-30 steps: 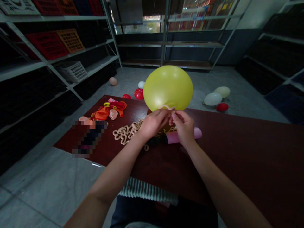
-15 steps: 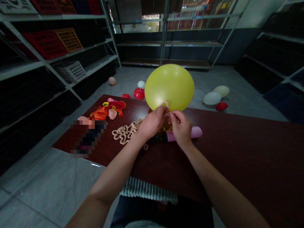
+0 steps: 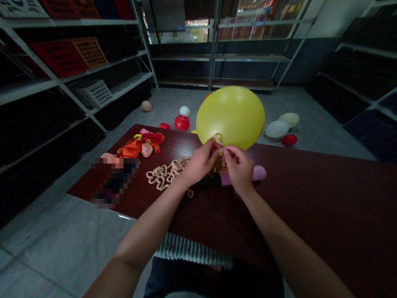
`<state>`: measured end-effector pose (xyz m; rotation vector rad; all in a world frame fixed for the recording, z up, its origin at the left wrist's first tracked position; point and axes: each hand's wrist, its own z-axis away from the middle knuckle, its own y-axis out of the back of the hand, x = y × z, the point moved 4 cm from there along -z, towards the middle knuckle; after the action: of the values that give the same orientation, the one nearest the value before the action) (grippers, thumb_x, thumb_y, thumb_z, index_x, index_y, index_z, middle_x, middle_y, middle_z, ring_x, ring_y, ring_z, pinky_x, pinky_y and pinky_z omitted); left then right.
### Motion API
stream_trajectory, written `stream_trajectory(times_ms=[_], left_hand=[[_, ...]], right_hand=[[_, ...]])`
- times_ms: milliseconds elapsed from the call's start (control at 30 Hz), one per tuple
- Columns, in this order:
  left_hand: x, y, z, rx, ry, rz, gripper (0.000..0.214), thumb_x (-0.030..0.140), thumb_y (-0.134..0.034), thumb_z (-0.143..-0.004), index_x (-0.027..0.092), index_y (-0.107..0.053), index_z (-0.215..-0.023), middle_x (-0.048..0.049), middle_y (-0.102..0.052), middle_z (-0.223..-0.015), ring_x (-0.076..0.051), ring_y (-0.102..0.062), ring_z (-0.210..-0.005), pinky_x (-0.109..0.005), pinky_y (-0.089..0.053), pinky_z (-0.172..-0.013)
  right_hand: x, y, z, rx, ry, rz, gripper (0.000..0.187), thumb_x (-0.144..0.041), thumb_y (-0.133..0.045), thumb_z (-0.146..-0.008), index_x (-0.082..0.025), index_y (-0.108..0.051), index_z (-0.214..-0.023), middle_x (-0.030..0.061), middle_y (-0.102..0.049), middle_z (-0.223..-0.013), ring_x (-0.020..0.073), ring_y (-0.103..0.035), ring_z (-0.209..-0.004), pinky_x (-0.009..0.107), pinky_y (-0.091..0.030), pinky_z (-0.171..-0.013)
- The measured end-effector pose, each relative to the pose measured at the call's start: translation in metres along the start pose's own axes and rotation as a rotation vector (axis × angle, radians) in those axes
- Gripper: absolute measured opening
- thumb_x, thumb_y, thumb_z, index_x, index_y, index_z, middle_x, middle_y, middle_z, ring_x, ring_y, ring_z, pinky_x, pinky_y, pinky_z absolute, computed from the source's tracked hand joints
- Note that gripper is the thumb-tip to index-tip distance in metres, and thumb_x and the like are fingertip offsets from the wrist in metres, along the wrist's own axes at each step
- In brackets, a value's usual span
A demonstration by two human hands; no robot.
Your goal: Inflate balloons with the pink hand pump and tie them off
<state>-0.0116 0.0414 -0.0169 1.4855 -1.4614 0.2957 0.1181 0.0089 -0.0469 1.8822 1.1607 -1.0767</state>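
A large inflated yellow balloon [image 3: 231, 118] stands just beyond my hands, its neck toward me. My left hand [image 3: 201, 162] is closed in a pinch at the neck from the left. From the other side, my right hand [image 3: 239, 169] pinches at the same spot, thumb and finger together. A thin pale curved strip [image 3: 218, 140] shows above the left fingers; whether it is cord or part of a finger I cannot tell. Under my hands lies a pink pump [image 3: 259, 173] with a black end. Left of it is a heap of beige cord-like loops [image 3: 164, 174].
Uninflated balloons [image 3: 130, 147] lie on the dark red table [image 3: 310, 198], near a blurred dark object [image 3: 119, 182]. Inflated balloons, including a white one [image 3: 277, 129], rest on the floor. Metal shelves [image 3: 124, 91] with crates stand around.
The yellow balloon has shifted right and slightly down, tilting over. Both hands stay pinched at its neck, moved slightly.
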Motion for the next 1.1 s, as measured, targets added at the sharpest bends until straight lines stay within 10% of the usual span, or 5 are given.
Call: stream_trajectory(times_ms=[467, 1100], left_hand=[[-0.004, 0.004, 0.005, 0.007, -0.09, -0.189, 0.037, 0.012, -0.053, -0.09, 0.015, -0.036, -0.123, -0.0055, -0.059, -0.094, -0.015, -0.06, -0.078, -0.025, -0.047, -0.068], [0.007, 0.015, 0.009, 0.102, -0.435, -0.348, 0.008, 0.022, -0.05, -0.098, 0.017, -0.056, -0.101, -0.0099, -0.066, -0.098, -0.02, -0.064, -0.097, -0.033, -0.053, -0.082]], right_hand=[[-0.005, -0.003, -0.004, 0.006, -0.05, -0.117, 0.014, -0.038, -0.065, -0.081, -0.026, -0.064, -0.087, -0.005, -0.056, -0.057, 0.0097, -0.048, -0.046, 0.027, -0.039, -0.045], [-0.003, -0.018, -0.004, -0.212, -0.384, -0.714, 0.016, -0.031, -0.074, -0.067, -0.029, -0.065, -0.08, -0.009, -0.044, -0.05, 0.0068, -0.035, -0.045, 0.023, -0.027, -0.041]])
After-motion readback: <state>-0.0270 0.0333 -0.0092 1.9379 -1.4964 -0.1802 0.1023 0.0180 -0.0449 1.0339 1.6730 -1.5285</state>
